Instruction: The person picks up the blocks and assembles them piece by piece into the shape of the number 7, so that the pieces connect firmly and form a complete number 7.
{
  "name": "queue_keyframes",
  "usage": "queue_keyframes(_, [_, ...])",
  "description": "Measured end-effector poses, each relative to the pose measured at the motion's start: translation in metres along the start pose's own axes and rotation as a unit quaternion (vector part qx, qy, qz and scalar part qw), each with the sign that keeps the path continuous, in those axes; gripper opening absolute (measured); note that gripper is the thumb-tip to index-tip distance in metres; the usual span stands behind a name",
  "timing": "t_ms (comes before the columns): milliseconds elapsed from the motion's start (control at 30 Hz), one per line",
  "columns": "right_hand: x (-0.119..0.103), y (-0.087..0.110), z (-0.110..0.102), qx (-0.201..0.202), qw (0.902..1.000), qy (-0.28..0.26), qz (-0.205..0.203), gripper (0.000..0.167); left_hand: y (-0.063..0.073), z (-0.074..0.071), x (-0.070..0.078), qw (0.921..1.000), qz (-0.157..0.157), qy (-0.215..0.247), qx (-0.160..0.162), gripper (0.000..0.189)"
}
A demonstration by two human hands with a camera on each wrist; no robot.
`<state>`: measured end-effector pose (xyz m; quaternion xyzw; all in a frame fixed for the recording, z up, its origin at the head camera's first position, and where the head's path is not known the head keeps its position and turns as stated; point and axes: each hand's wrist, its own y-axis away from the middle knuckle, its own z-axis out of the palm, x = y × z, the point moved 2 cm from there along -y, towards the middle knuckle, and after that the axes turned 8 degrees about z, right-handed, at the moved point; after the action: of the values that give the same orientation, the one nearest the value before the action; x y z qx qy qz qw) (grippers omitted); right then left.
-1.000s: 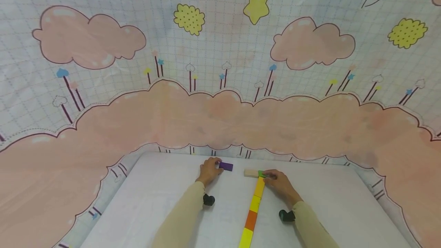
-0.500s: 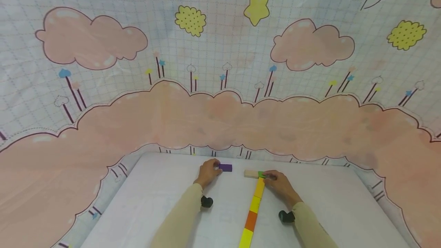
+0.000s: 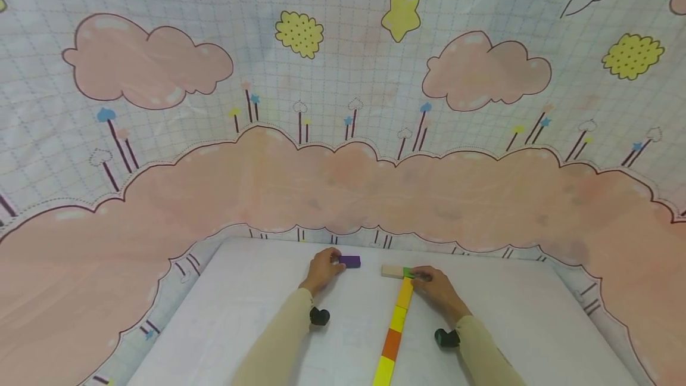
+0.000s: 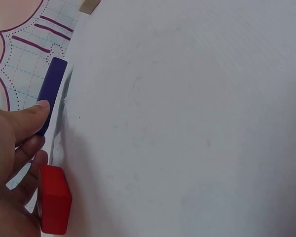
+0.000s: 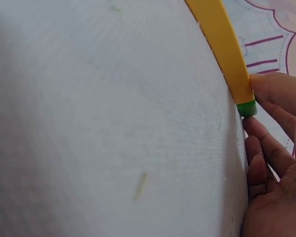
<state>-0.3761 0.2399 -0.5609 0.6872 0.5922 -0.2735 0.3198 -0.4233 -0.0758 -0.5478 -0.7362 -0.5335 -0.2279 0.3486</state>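
Observation:
My left hand (image 3: 323, 270) pinches a purple block (image 3: 350, 261) by its left end between thumb and fingers. In the left wrist view, a red block (image 4: 55, 200) sits against the lower fingers of that same hand; it is hidden in the head view. My right hand (image 3: 436, 288) pinches a small green block (image 5: 246, 107) at the far end of a row of yellow blocks (image 3: 404, 293) and an orange block (image 3: 392, 344). Its thumb touches the end of the nearest yellow block. A natural wood block (image 3: 392, 271) lies to the left of the green one.
All the blocks are on a white table (image 3: 482, 314), whose back edge meets a patterned cloth wall (image 3: 343, 189). The block row runs toward the table's front. A gap separates the purple block from the wood block. Dark wrist-worn devices (image 3: 320, 316) hang at both sleeves.
My left hand has shifted slightly left and nearer with the purple block, which now lies straighter. The right hand stays in place; the view has tilted a little.

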Motion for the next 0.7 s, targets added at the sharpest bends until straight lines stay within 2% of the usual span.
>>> queue_keyframes(133, [0.001,-0.001,0.000,0.000,1.0000,-0.002,0.005,0.025,0.000,-0.002,-0.003,1.0000,0.001,-0.002,0.002,0.029])
queue_keyframes(267, [0.001,-0.001,0.001,0.000,0.9999,-0.002,0.014,0.026,0.004,-0.005,-0.004,0.9998,0.003,0.016,0.008,0.029])
queue_keyframes(433, [0.000,0.001,0.000,-0.001,0.9999,-0.002,0.017,0.027,0.010,-0.012,0.000,0.9989,0.040,0.007,0.023,0.029])
queue_keyframes(500, [0.000,0.000,0.000,-0.002,0.9999,-0.002,0.016,0.027,0.011,-0.014,0.001,0.9986,0.045,0.009,0.026,0.029])
queue_keyframes(700, [0.001,0.000,0.001,-0.002,0.9999,-0.002,0.015,0.027,0.013,-0.012,0.004,0.9992,0.025,0.027,0.015,0.029])
